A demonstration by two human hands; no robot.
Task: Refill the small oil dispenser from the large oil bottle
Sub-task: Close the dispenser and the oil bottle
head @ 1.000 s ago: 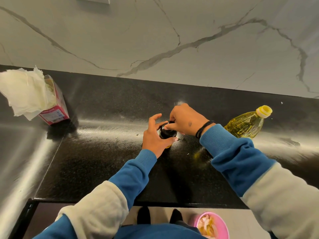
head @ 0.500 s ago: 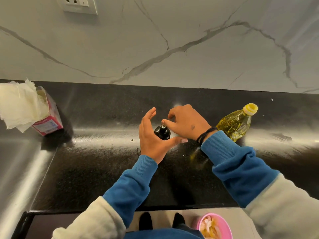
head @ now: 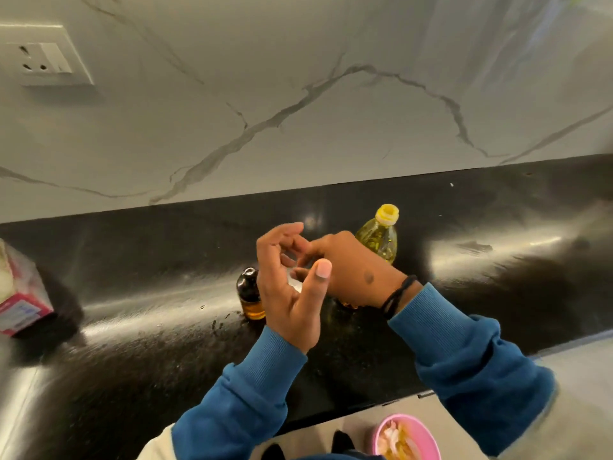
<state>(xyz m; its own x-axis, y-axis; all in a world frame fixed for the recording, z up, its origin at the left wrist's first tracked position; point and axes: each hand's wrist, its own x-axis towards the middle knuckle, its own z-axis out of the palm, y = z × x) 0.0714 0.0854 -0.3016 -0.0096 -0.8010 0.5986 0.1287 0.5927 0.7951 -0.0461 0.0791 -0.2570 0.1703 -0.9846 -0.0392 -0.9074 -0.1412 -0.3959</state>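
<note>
Both hands (head: pixel 288 293) now off dispenser (head: pixel 251 293)

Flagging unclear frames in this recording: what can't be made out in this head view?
- Right hand: its fingertips are hidden behind the left hand, so whether it holds anything is unclear.
- Small oil dispenser: its right side is covered by the left hand.
- Large oil bottle: its lower body is hidden behind the right hand.
- Tissue box: cut off by the left edge.
- Pink bowl: cut off by the bottom edge; contents blurred.
</note>
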